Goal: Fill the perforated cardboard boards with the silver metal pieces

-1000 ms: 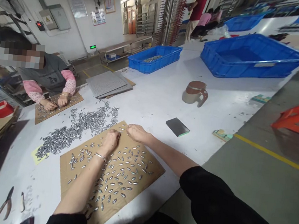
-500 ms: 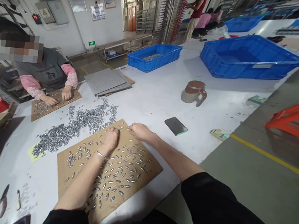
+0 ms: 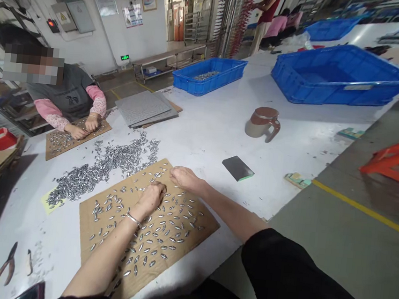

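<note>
A brown cardboard sheet [image 3: 114, 230] lies in front of me, with many small silver leaf-shaped metal pieces [image 3: 152, 263] spread over it. My left hand [image 3: 151, 197], a bracelet at its wrist, is over the middle of the sheet, its fingers curled and pressed together. At the sheet's far right edge is my right hand [image 3: 185, 179], fingers closed in a pinch. Whatever either hand holds is too small or hidden to make out. Beyond the sheet, a long heap of the same metal pieces [image 3: 87, 174] covers part of the white table [image 3: 209, 117].
Across the table, a person [image 3: 72, 92] handles pieces on another board [image 3: 55, 147]. Grey sheets [image 3: 147, 109], a blue tray [image 3: 206, 77], a larger blue bin [image 3: 332, 85], a brown-topped mug [image 3: 262, 122] and a dark block [image 3: 238, 168] stand around. Pliers [image 3: 6, 267] lie front left.
My left hand has moved slightly toward me and to the right over the cardboard. My right hand stays near the far right edge, fingers still closed. The other person's hands have drawn closer together.
</note>
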Demonstrator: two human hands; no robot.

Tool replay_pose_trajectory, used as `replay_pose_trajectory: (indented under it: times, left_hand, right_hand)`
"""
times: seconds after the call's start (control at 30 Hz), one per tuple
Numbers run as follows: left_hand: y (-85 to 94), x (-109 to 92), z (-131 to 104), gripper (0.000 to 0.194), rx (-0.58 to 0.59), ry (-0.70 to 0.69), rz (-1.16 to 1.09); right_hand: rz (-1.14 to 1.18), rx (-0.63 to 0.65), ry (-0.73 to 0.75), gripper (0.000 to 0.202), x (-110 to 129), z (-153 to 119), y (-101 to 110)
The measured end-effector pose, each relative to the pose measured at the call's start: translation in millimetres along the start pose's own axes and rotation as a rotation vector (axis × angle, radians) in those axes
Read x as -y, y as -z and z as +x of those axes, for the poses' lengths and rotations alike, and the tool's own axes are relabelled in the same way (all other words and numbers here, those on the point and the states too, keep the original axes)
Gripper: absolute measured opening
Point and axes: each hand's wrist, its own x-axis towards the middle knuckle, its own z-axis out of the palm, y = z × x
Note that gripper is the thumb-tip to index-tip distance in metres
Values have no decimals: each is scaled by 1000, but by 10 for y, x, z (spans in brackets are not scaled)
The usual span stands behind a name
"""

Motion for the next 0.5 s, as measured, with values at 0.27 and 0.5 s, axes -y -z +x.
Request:
replay_pose_trajectory:
  times: [0.27, 0.5]
  left_hand:
    - [47, 64, -5, 25, -41, 41, -50]
    - [153, 176, 49, 26, -129, 152, -17]
  right_hand:
    - [-128, -14, 93, 32, 119, -293, -333]
    - [-60, -25, -98, 34, -48, -102, 35]
